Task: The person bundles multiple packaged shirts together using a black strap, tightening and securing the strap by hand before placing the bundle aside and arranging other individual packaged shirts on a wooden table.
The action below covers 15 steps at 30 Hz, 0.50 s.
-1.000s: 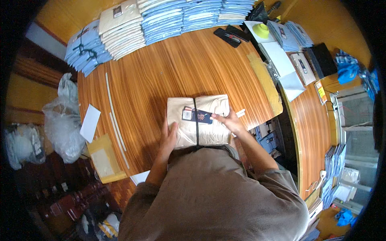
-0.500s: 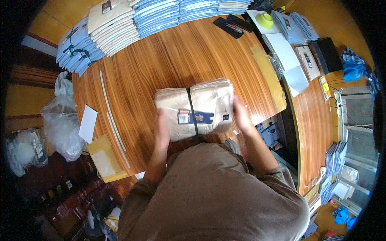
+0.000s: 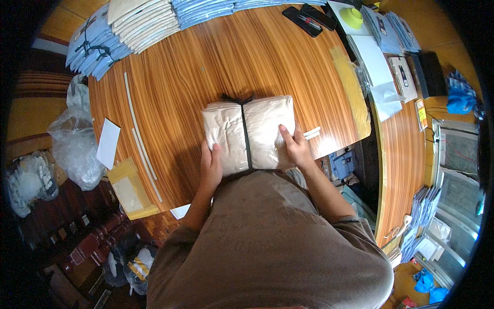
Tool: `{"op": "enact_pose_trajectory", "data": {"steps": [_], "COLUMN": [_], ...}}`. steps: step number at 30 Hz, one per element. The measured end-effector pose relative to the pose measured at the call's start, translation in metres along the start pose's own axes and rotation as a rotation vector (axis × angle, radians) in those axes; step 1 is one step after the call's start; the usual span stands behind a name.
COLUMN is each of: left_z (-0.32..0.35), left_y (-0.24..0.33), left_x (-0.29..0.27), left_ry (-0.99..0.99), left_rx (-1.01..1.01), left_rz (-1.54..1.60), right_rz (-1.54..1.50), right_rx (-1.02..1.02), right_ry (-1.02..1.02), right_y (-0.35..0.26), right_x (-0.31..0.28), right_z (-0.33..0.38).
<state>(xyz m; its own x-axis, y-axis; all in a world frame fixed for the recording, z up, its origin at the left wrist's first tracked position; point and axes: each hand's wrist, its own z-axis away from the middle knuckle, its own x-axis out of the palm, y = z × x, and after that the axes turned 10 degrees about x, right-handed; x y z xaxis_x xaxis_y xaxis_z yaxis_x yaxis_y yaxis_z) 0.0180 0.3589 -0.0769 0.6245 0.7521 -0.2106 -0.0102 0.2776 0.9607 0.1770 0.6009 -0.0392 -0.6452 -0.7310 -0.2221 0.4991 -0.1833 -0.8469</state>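
Two hands are in the head view: the left hand (image 3: 210, 164) pinches the left side of a beige bundle (image 3: 270, 123), the right hand (image 3: 298, 148) pinches its right side, each thumb on top. Such a grip from both sides probably keeps it level. The bundle is over the near part of the bench (image 3: 185, 92), just before the brown shirt (image 3: 288, 237); whether it touches the bench, I cannot tell. One black strap (image 3: 246, 134) crosses its middle, seemingly for binding it. The beige stack (image 3: 144, 28) stands farther, perhaps to be out of the way.
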Motion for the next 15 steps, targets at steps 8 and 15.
{"op": "enact_pose_trajectory", "data": {"steps": [8, 15], "left_z": [-0.023, -0.054], "left_y": [0.062, 0.046], "left_x": [0.027, 0.042], "left_ry": [-0.146, -0.215], "left_rx": [0.561, 0.556], "left_rz": [-1.079, -1.004], "right_rz": [0.992, 0.96], "right_rx": [-0.549, -0.468], "right_ry": [0.228, 0.13], "right_y": [-0.041, -0.025], "right_x": [0.039, 0.052], "right_z": [-0.002, -0.036]}}
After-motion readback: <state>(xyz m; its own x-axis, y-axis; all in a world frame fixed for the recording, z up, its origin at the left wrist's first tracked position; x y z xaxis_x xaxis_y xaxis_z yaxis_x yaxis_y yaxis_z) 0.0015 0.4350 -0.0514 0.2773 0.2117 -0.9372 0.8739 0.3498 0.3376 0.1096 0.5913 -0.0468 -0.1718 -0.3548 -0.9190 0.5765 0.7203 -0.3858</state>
